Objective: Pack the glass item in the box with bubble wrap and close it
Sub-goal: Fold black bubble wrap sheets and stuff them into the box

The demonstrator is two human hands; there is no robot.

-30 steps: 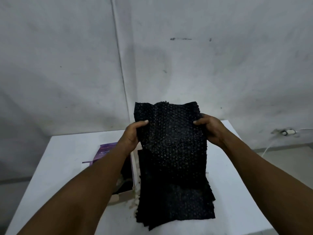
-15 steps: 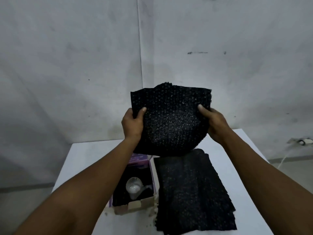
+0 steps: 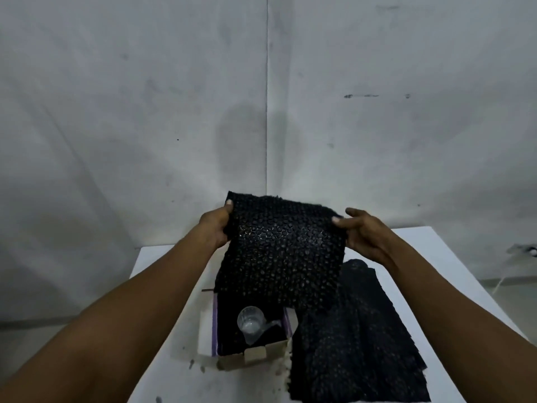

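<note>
A black sheet of bubble wrap hangs in the air above the far part of the open cardboard box. My left hand pinches its upper left corner and my right hand pinches its upper right corner. Inside the box, on a black lining, lies a clear glass cup with its mouth facing up toward me. The sheet's lower edge hides the back of the box.
A stack of black bubble wrap sheets lies on the white table right of the box. Grey walls meet in a corner behind the table. A cable and socket sit at the far right.
The sheet has come down and leftward, from held up in front of the wall to hanging over the box. The view has tilted, so the box and glass show more fully.
</note>
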